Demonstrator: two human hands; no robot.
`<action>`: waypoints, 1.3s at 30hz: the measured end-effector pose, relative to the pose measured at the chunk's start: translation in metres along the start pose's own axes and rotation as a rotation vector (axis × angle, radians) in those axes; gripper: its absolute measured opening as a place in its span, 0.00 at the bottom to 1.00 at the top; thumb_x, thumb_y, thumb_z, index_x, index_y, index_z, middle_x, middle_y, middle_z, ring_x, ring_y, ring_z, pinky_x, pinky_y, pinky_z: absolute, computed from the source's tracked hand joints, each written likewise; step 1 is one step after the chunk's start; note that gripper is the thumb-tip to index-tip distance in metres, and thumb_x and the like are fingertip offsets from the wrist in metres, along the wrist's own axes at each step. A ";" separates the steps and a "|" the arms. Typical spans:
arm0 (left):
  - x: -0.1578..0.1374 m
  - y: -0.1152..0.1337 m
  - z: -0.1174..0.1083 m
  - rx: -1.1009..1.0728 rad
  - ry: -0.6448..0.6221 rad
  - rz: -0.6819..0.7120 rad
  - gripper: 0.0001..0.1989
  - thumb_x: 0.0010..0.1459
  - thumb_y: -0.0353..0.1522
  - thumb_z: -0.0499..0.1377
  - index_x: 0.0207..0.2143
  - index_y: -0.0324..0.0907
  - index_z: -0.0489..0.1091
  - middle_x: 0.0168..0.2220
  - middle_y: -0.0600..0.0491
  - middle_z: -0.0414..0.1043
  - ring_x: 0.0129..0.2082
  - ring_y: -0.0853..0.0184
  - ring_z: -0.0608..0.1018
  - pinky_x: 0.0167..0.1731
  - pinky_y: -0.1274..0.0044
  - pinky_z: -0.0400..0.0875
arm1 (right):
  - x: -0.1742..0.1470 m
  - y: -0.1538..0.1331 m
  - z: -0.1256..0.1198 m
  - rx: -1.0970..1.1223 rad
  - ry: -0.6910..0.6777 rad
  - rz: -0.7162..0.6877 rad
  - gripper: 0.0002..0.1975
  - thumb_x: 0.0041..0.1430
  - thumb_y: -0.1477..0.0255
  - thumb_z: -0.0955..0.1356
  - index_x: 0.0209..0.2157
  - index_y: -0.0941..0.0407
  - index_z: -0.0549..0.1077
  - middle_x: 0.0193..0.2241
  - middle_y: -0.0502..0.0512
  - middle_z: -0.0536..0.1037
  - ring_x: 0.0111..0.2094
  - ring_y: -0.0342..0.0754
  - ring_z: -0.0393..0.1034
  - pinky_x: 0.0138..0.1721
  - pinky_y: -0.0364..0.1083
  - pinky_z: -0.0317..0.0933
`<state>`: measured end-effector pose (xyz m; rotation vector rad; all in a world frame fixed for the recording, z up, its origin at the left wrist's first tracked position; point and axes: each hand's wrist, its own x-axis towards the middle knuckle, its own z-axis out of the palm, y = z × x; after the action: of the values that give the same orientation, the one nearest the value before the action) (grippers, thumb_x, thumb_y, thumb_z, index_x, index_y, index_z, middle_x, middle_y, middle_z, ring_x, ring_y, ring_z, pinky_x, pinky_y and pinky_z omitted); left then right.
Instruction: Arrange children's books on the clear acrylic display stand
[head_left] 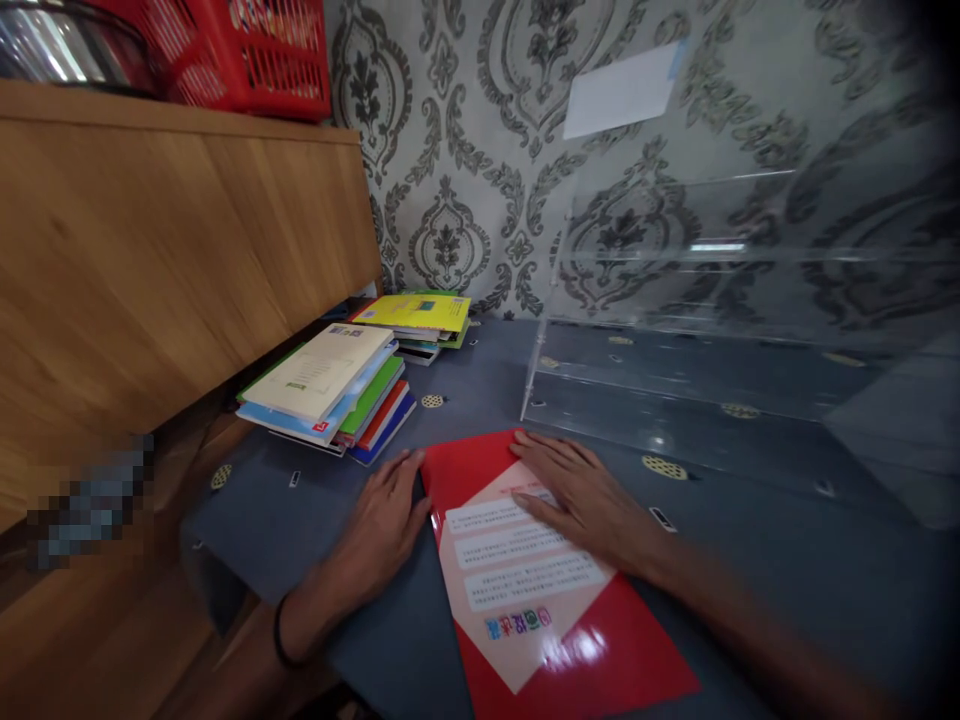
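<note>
A glossy red book (480,460) with a pale panel of printed text lies at the front of the dark blue tablecloth. Its print appears upside down from where I look. My left hand (386,520) rests along the book's left edge, thumb and fingertips at the edge, fingers stretched out. Across the top right of the cover lies my right hand (581,500), flat with its fingers extended. Just beyond it stands a clear acrylic rack (637,290) with stepped tiers.
Left of the rack is a book stack with a cream cover (322,370) on top. Behind it sits another pile topped by a yellow book (416,312). A wooden cabinet (187,220) borders the left side, bearing a red basket (277,60) and a metal bowl (71,45).
</note>
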<state>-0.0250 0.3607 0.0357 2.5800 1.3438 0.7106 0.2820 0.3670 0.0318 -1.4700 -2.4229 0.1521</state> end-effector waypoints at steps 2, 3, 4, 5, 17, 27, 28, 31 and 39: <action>0.000 -0.002 0.000 0.014 -0.010 0.000 0.23 0.71 0.34 0.50 0.65 0.42 0.56 0.63 0.41 0.68 0.65 0.56 0.69 0.61 0.59 0.71 | 0.001 -0.004 -0.003 -0.014 -0.016 -0.002 0.39 0.69 0.45 0.54 0.67 0.57 0.64 0.68 0.65 0.61 0.69 0.63 0.56 0.66 0.68 0.52; -0.001 -0.003 0.000 0.023 -0.015 0.002 0.23 0.70 0.34 0.50 0.65 0.42 0.56 0.64 0.41 0.67 0.66 0.56 0.68 0.61 0.59 0.71 | 0.002 -0.006 -0.004 -0.020 -0.021 -0.003 0.39 0.69 0.44 0.53 0.67 0.57 0.63 0.68 0.65 0.61 0.69 0.63 0.56 0.66 0.68 0.52; -0.001 -0.003 -0.001 0.029 -0.019 0.010 0.23 0.70 0.34 0.50 0.65 0.41 0.57 0.64 0.41 0.67 0.67 0.56 0.67 0.61 0.59 0.70 | 0.002 -0.007 -0.005 -0.024 -0.023 -0.005 0.39 0.69 0.44 0.53 0.67 0.57 0.63 0.68 0.65 0.61 0.69 0.63 0.55 0.66 0.68 0.52; -0.002 -0.003 -0.001 0.032 -0.017 0.024 0.23 0.70 0.33 0.51 0.65 0.41 0.57 0.64 0.40 0.67 0.67 0.56 0.66 0.62 0.59 0.70 | 0.002 -0.008 -0.005 -0.028 -0.024 -0.005 0.39 0.69 0.44 0.53 0.67 0.57 0.63 0.68 0.65 0.61 0.69 0.63 0.55 0.66 0.68 0.52; -0.046 0.027 -0.018 -0.041 -0.076 0.252 0.28 0.72 0.29 0.47 0.71 0.47 0.46 0.63 0.45 0.70 0.63 0.62 0.72 0.63 0.58 0.67 | 0.001 -0.008 0.001 -0.097 0.027 -0.020 0.36 0.70 0.47 0.54 0.66 0.56 0.64 0.68 0.64 0.63 0.68 0.61 0.58 0.66 0.65 0.53; -0.089 0.071 -0.036 -0.138 -0.129 0.379 0.31 0.70 0.25 0.47 0.72 0.46 0.43 0.59 0.47 0.74 0.57 0.65 0.78 0.61 0.61 0.72 | 0.000 -0.015 -0.003 -0.116 0.024 0.004 0.35 0.71 0.48 0.54 0.65 0.57 0.64 0.67 0.64 0.65 0.68 0.60 0.56 0.65 0.63 0.51; -0.089 0.070 -0.035 -0.140 -0.118 0.383 0.31 0.70 0.25 0.48 0.72 0.46 0.43 0.59 0.47 0.74 0.57 0.64 0.78 0.61 0.61 0.72 | 0.000 -0.016 -0.004 -0.132 0.047 0.001 0.33 0.72 0.49 0.55 0.64 0.56 0.66 0.65 0.64 0.68 0.68 0.61 0.57 0.65 0.64 0.51; -0.088 0.067 -0.032 -0.149 -0.099 0.388 0.31 0.69 0.25 0.49 0.71 0.46 0.46 0.58 0.47 0.75 0.55 0.64 0.79 0.60 0.62 0.73 | -0.005 -0.029 -0.006 -0.182 0.111 -0.015 0.24 0.73 0.58 0.57 0.58 0.56 0.72 0.59 0.63 0.75 0.65 0.62 0.61 0.64 0.68 0.49; -0.090 0.064 -0.024 -0.201 -0.086 0.341 0.27 0.71 0.26 0.48 0.70 0.45 0.51 0.58 0.47 0.75 0.54 0.64 0.80 0.60 0.63 0.72 | -0.050 -0.105 0.002 -0.115 0.019 -0.132 0.20 0.72 0.69 0.59 0.59 0.60 0.71 0.62 0.66 0.71 0.66 0.58 0.61 0.66 0.65 0.52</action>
<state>-0.0332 0.2492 0.0476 2.6639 0.7702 0.7304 0.2141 0.2740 0.0457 -1.3443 -2.5415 -0.0300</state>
